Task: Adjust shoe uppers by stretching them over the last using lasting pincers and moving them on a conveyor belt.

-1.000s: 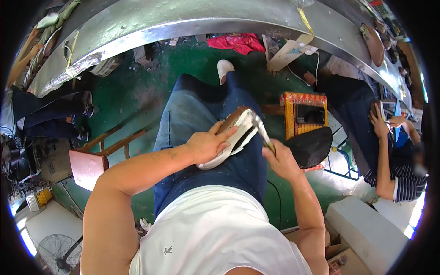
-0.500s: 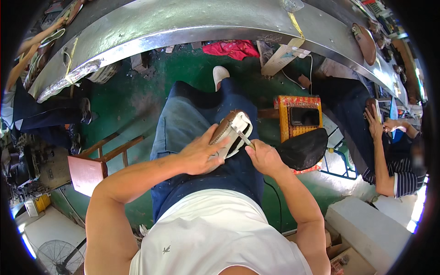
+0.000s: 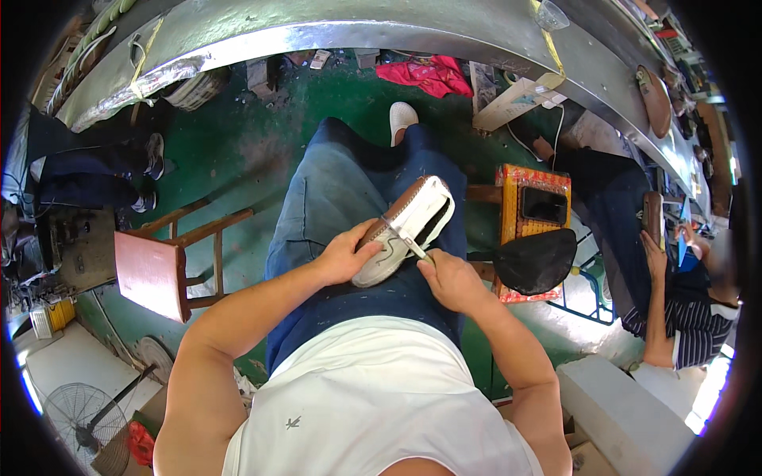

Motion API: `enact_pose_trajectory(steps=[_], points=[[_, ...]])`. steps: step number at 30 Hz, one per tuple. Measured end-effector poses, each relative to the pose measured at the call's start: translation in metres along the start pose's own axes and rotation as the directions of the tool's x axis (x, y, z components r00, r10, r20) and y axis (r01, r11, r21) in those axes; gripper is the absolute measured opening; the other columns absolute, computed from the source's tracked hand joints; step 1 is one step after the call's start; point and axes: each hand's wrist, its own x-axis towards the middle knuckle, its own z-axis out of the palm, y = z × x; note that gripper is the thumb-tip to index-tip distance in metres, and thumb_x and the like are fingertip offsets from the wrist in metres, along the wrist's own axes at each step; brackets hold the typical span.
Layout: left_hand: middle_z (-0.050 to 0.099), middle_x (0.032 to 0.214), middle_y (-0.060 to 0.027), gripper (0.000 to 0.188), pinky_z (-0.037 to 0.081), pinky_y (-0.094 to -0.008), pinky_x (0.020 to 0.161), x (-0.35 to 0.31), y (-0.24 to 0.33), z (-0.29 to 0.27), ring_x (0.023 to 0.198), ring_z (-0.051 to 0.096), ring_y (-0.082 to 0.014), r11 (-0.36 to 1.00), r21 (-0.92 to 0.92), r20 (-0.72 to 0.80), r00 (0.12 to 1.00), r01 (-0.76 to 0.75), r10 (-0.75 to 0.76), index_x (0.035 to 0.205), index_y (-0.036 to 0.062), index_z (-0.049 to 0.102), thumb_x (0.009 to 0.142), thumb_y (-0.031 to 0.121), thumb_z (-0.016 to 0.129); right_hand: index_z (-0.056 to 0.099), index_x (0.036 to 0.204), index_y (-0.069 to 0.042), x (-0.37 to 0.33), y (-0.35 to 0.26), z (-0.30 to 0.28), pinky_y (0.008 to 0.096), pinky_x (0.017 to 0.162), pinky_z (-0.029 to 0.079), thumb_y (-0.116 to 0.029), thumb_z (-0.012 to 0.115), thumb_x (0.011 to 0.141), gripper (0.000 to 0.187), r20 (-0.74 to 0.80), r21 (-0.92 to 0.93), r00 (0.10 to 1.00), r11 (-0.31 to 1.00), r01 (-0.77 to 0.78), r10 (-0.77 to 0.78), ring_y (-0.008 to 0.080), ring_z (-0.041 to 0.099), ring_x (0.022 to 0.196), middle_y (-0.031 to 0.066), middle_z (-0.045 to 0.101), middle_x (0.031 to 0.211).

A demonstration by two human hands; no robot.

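A brown and white shoe [image 3: 379, 262] lies tilted over my lap, its opening toward the right. My left hand [image 3: 349, 254] grips its left edge, the thumb pressed on the pale part of the shoe. In my right hand [image 3: 452, 281] is a slim metal tool [image 3: 406, 240] with a light handle, held in a closed grip. The tool lies slantwise across the middle of the shoe and appears to touch it. Its far tip is too small to tell what kind of tool it is.
A metal-covered bench [image 3: 333, 32] curves across the front. A wooden stool [image 3: 151, 268] stands left. At right, a beaded seat [image 3: 512, 198] bears a phone [image 3: 544, 205] and a black pad [image 3: 536, 262]. A co-worker [image 3: 675, 309] holds another shoe farther right. A fan [image 3: 83, 428] is lower left.
My left hand has slid from over the shoe to its left edge, uncovering the pale end. The tool has moved from the shoe's far end down to its middle. The view has shifted slightly.
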Motion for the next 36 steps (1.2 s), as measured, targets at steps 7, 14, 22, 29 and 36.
enact_pose_trajectory(steps=[7, 14, 22, 29, 36], points=[[0.048, 0.149, -0.0239, 0.108, 0.042, -0.0386, 0.112, -0.007, 0.016, -0.017, 0.133, 0.054, -0.0349, 0.983, 0.181, 0.225, 0.973, 0.012, -0.054, 0.162, 0.012, 0.015, 0.08, 0.026, 0.083, 0.062, 0.108, 0.001, -0.009, 0.013, 0.007, 0.0488, 0.077, 0.053, -0.038, 0.049, 0.105, 0.041, 0.038, 0.086, 0.998, 0.995, -0.059, 0.056, 0.0428, 0.067, 0.085, 0.0231, 0.069, 0.088], [0.073, 0.11, -0.0188, 0.085, 0.057, -0.0392, 0.087, -0.038, 0.126, -0.055, 0.096, 0.073, -0.0324, 0.844, 0.326, -0.086, 0.876, -0.426, 0.475, 0.146, 0.0091, 0.037, 0.076, 0.007, 0.083, 0.057, 0.123, 0.002, -0.046, 0.052, 0.014, 0.0211, 0.06, 0.042, -0.051, 0.039, 0.108, 0.058, -0.24, 0.671, 0.949, 0.741, 0.012, 0.202, 0.0101, 0.064, 0.078, 0.0059, 0.067, 0.1], [0.068, 0.118, -0.0215, 0.082, 0.054, -0.039, 0.092, 0.079, 0.153, -0.022, 0.106, 0.069, -0.0291, 0.969, 0.129, -0.151, 0.962, -0.209, 0.228, 0.143, 0.0001, 0.044, 0.078, 0.023, 0.087, 0.062, 0.112, 0.004, -0.056, 0.052, 0.014, 0.0318, 0.074, 0.054, -0.025, 0.06, 0.101, 0.032, -0.231, 0.543, 0.934, 0.833, -0.108, 0.272, 0.0167, 0.068, 0.078, 0.0094, 0.07, 0.082], [0.067, 0.123, -0.0243, 0.056, 0.051, -0.0409, 0.097, 0.043, 0.041, 0.002, 0.111, 0.067, -0.0354, 0.909, 0.312, -0.001, 0.956, -0.277, 0.292, 0.136, -0.0012, 0.056, 0.092, 0.031, 0.069, 0.064, 0.11, 0.001, -0.058, 0.039, -0.017, 0.0371, 0.075, 0.054, -0.018, 0.062, 0.098, 0.022, -0.029, 0.31, 0.99, 0.943, -0.119, 0.135, 0.0239, 0.069, 0.08, 0.0155, 0.069, 0.086], [0.071, 0.093, -0.0204, 0.025, 0.054, -0.0527, 0.078, 0.028, 0.055, 0.017, 0.086, 0.069, -0.042, 0.82, 0.542, -0.172, 0.931, -0.184, 0.323, 0.107, 0.0027, 0.068, 0.098, 0.022, 0.055, 0.065, 0.11, 0.001, -0.019, 0.021, -0.033, 0.0334, 0.067, 0.053, -0.019, 0.064, 0.096, 0.024, 0.384, 0.726, 0.887, 0.51, -0.461, 0.255, 0.0129, 0.064, 0.074, 0.0067, 0.069, 0.085]])
